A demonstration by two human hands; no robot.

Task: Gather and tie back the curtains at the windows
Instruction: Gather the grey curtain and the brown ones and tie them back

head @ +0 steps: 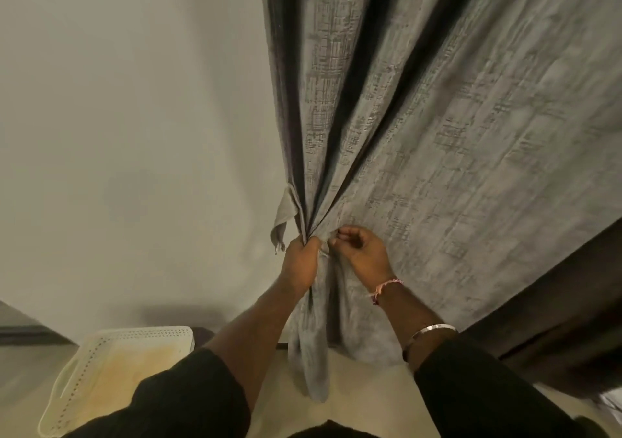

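Grey curtain (420, 118) hangs beside wall, folds drawn to waist. Left hand (301, 261) grips bunch tight, keeping gather from spreading. Right hand (358, 252) fingers curled, pinching at fabric, likely working tie-back strip (282, 220); exact hold unclear.

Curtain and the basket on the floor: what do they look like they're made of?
Curtain: grey woven cloth, matte, with a darker crosshatch pattern; it folds softly where the left hand bunches it. Basket: seemingly pale rigid plastic, with a perforated rim.
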